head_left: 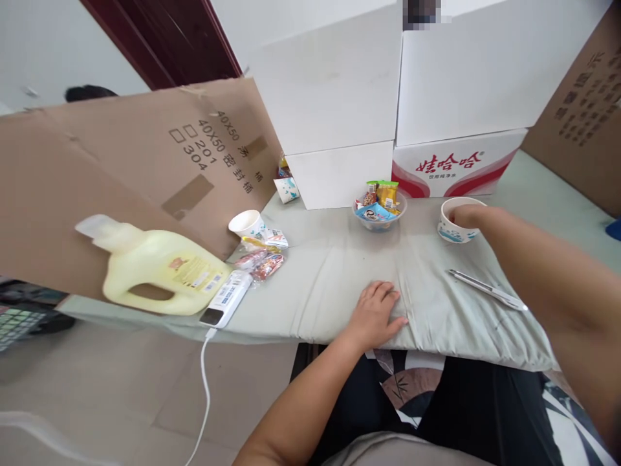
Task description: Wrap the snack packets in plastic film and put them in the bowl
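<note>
My left hand lies flat near the front edge of the cloth-covered table, fingers apart, holding nothing. On the right, my right hand reaches down into a white paper bowl with a blue print. Its fingers are hidden behind the bowl's rim, so I cannot see whether they grip anything. Below that bowl lies a white pen. Farther back in the middle, a clear plastic bowl holds several packaged snacks, blue, yellow and red.
White boxes line the back, and cardboard panels flank both sides. To the left are a pale yellow jug, a white power bank with a cable, a paper cup and wrapped snacks. Another cup stands by the boxes.
</note>
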Motion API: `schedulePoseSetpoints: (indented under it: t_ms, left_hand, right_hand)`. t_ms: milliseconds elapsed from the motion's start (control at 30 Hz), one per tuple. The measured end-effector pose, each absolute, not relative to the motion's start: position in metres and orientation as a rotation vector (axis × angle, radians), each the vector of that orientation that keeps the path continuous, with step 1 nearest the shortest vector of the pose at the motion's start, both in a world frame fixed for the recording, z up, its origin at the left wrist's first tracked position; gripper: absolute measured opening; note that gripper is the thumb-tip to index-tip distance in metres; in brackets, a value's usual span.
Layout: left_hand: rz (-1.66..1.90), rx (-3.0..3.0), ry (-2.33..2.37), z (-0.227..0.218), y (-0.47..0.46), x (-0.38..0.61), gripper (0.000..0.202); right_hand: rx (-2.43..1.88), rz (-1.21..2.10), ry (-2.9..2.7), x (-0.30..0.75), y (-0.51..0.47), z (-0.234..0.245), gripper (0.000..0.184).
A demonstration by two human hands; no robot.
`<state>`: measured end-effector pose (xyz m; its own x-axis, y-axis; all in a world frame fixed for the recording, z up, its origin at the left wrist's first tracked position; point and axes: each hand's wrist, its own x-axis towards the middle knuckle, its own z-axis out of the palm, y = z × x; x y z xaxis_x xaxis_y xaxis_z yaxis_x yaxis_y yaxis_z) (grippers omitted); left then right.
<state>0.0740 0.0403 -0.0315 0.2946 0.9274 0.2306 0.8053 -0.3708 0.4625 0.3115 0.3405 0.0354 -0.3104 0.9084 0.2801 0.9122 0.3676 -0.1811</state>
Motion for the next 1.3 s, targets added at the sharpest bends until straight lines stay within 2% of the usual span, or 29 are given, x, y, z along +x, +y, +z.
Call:
schedulePoseSetpoints:
  t_ms: [133,233,300,400,467,600,700,867,1033,1167,1300]
  left_hand:
    - [0.887,2.282,1.546,-0.031,0.046,0.044,0.030]
    - [0.855,2.278,1.864,-0.016,0.057,-0.007,0.028]
    - [0.848,2.231,2.027,0.000,0.068,-0.049,0.036]
    - [0.802,2.127,2.303,0.022,0.088,-0.109,0.048]
    - [0.544,2.037,2.565,0.032,0.100,-0.138,0.050]
    - [0.462,1.832,2.689,0.042,0.118,-0.158,0.033]
    - [0.612,1.809,2.652,0.047,0.129,-0.139,0.019]
    - [1.035,1.807,2.412,0.046,0.132,-0.062,0.022]
    - [1.166,1.723,2.080,0.003,0.106,0.033,0.028]
    - [1.282,1.676,1.856,-0.036,0.083,0.074,0.014]
    - [1.284,1.732,1.925,-0.048,0.074,0.080,0.030]
  right_hand:
    - [-1.707,0.054,-2.385,0.322,0.320,0.055,0.055]
    - [-1.634,-0.003,-2.396,0.346,0.282,0.056,0.045]
    - [-1.554,0.026,-2.438,0.367,0.247,0.041,0.039]
    - [-1.239,0.094,-2.507,0.393,0.191,-0.002,0.043]
    - [-1.201,0.113,-2.508,0.402,0.160,-0.029,0.045]
    - [-1.260,-0.013,-2.406,0.402,0.124,-0.056,0.046]
    - [-1.266,-0.062,-2.388,0.397,0.117,-0.054,0.045]
    - [-1.292,-0.078,-2.383,0.394,0.116,-0.046,0.042]
    - [-1.300,-0.081,-2.387,0.392,0.112,-0.043,0.040]
    - [-1.305,-0.073,-2.376,0.393,0.113,-0.043,0.038]
    - [-1.323,-0.038,-2.333,0.392,0.113,-0.039,0.034]
